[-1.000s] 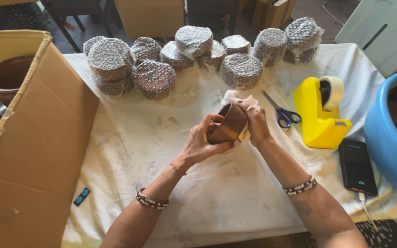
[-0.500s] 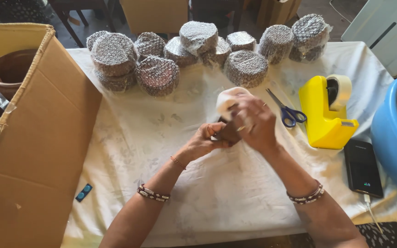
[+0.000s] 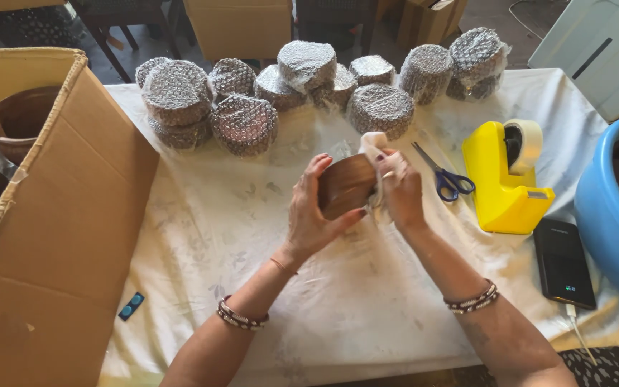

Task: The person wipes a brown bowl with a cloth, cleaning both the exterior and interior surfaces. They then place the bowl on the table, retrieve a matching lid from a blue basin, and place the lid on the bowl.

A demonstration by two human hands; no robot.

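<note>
**Wooden bowl held above the desk, cloth pressed to its side**

I log the left hand [image 3: 314, 215] curled around a brown wooden bowl [image 3: 345, 188], its fingers [image 3: 318, 166] over the top edge and the thumb under the lower side, clamped on it. The right hand [image 3: 400, 192] is closed on a white cloth [image 3: 375, 145], pressing it against the bowl's right side. The bowl is lifted clear of the desk [image 3: 252, 236], above its middle, tipped on its side.

Packages: a row of round bubble-wrapped bundles [image 3: 245, 123] runs along the far edge of the desk, silvery-grey, some stacked in twos. A large open cardboard box [image 3: 59, 236] stands at the left. To the right of the hands lie blue-handled scissors [image 3: 447, 178], then a yellow tape dispenser [image 3: 504, 183], a black phone [image 3: 564, 263], and a blue tub [image 3: 614, 222] at the edge. A small blue-and-black object [image 3: 131, 306] lies near the box; I cannot tell what it is.
</note>
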